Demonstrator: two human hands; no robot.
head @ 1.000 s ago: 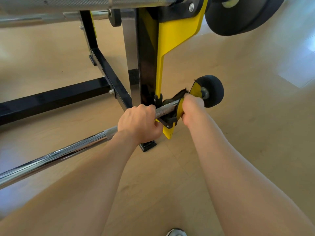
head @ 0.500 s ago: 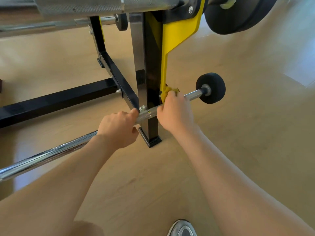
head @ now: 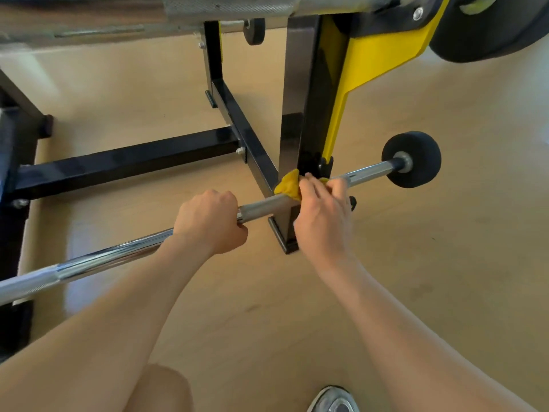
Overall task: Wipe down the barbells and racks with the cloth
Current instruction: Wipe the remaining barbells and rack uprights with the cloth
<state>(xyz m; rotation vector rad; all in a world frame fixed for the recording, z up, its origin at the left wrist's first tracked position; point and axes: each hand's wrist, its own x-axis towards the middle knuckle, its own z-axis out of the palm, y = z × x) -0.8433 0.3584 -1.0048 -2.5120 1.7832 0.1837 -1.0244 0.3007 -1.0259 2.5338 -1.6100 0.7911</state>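
Note:
A chrome barbell (head: 104, 258) runs from the lower left up to a small black plate (head: 411, 159) at the right. My left hand (head: 209, 221) is closed around the bar's knurled part. My right hand (head: 322, 215) holds a yellow cloth (head: 288, 185) wrapped over the bar, right in front of the black and yellow rack upright (head: 309, 93). The cloth is mostly hidden under my fingers. A second barbell (head: 231, 5) lies across the top of the frame on the rack.
Black rack base beams (head: 124, 163) lie on the wooden floor behind the bar. A large black plate (head: 487, 28) hangs at the top right. A small plate (head: 254, 31) sits on a far bar. My shoe (head: 334, 401) shows at the bottom edge.
My right hand has slid with the cloth leftward along the bar, from near the small plate to the rack upright. My left hand has shifted left along the bar.

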